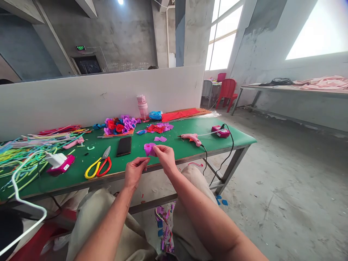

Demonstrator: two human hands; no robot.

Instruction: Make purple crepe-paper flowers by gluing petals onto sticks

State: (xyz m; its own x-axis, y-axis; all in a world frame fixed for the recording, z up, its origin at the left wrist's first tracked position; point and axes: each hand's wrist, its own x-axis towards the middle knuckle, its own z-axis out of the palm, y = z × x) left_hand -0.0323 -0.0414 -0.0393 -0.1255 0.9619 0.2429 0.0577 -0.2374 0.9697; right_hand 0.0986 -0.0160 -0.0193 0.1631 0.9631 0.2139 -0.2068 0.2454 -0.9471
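A small purple crepe-paper flower (148,148) is held up over the table's front edge. My left hand (134,173) is closed in a pinch right under its narrow base; any stem there is hidden by the fingers. From the right, my right hand (166,158) pinches a purple petal at the flower's side. Behind the hands lie a loose purple petal (160,139) and a pile of red and purple petals (156,128). A pink glue gun (192,138) rests to the right, its nozzle pointing left.
On the green table (179,145) are a phone (124,146), scissors (100,163), finished paper flowers (121,125), a pink bottle (142,107) and many coloured stems (24,152). A power strip (220,131) trails a black cable over the right front edge. A white partition (108,94) stands behind.
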